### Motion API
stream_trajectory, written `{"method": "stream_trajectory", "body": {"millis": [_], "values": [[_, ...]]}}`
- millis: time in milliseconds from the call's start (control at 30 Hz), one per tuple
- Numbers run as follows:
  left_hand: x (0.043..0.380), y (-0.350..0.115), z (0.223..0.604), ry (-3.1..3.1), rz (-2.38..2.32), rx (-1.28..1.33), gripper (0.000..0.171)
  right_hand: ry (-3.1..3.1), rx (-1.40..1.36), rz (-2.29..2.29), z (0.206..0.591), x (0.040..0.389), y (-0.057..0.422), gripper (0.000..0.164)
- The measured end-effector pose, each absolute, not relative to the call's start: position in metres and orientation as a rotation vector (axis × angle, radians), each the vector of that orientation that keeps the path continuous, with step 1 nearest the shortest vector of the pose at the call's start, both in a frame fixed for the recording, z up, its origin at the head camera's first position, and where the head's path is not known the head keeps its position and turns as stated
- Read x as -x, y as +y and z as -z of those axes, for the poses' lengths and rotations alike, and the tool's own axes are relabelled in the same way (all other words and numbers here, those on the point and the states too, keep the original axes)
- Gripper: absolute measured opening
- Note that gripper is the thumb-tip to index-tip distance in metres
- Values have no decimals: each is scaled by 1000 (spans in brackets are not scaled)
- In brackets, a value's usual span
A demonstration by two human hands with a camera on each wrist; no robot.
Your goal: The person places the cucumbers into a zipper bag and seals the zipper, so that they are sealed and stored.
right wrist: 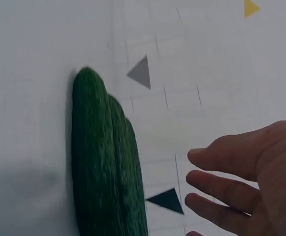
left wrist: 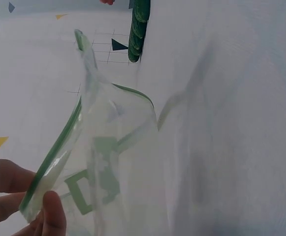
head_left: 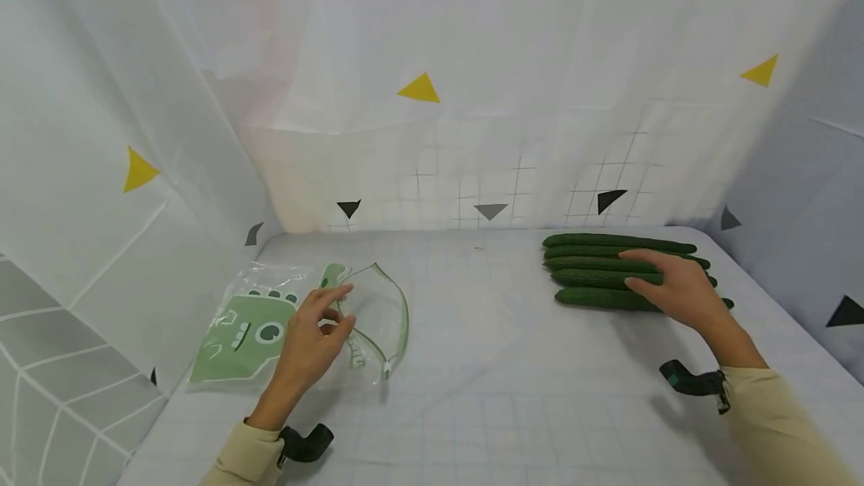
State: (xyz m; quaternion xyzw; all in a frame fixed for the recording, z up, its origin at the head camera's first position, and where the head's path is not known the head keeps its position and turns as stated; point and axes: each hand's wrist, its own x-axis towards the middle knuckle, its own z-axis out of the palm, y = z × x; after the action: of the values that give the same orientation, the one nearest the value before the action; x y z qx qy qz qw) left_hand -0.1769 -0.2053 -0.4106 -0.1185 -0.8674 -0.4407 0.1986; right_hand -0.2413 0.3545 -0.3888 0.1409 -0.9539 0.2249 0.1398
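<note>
A clear zip-lock bag (head_left: 246, 340) with a green cartoon face stands with its mouth spread at the left of the table. My left hand (head_left: 313, 336) pinches one side of its green zip edge (left wrist: 54, 147) between thumb and fingers. Over on the right, several long green cucumbers (head_left: 601, 298) lie side by side in a row. Above them hovers my right hand (head_left: 682, 292), thumb and fingers apart. In the right wrist view, a gap shows between these fingers (right wrist: 221, 189) and the cucumbers (right wrist: 91, 147).
White grid-patterned cloth covers the table (head_left: 472, 396). White curtains (head_left: 513, 36) with yellow, black and grey triangles hang behind it and at both sides. A black wrist camera mount (head_left: 307, 443) sits at the left cuff, another mount (head_left: 688, 379) at the right.
</note>
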Motion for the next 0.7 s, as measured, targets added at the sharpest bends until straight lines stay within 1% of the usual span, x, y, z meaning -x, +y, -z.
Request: {"method": "stream_trajectory", "body": {"millis": [200,367,700], "values": [[176,-205,410,-2433,1240,326,50,-2856,-361,-636,393,248,387,47],[177,-205,410,-2422,1255,328,51,-2898,-351,-640,400,251,411,45],[177,-206,412,-2446,1244,312,52,-2974,-283,-669,411,252,439,41]]}}
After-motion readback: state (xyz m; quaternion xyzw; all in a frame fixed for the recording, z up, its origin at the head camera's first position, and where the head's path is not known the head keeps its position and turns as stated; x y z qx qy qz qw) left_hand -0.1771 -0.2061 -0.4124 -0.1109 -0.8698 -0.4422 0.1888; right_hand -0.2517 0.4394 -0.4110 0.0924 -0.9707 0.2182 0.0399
